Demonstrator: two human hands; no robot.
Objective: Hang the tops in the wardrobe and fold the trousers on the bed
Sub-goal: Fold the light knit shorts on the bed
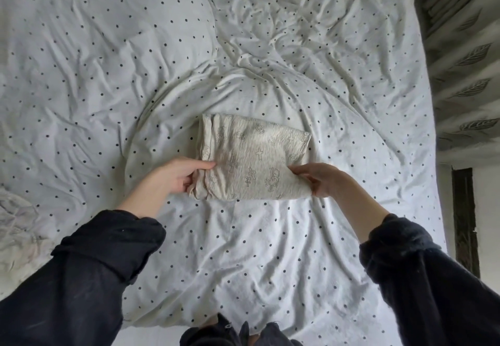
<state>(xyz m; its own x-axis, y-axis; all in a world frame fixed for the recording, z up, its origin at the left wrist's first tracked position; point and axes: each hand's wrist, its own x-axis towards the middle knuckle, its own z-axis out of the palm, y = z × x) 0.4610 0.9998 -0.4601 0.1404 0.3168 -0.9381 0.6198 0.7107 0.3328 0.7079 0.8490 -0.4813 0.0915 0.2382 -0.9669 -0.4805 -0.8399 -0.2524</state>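
Dark sleeves [89, 272] nearest; left grip [177, 176] and right grip [322, 180] both pinching folded trousers [254, 156] on bed [108, 75]

**Bed and what lies on it**

Bed [270, 251]: white sheet with small dark dots, heavily creased, wrinkles densest toward the far right. On it, centre: folded trousers [254, 156], cream with printed crosses, a compact rectangle. At the left edge: a crumpled pale fabric [16, 226], possibly another garment
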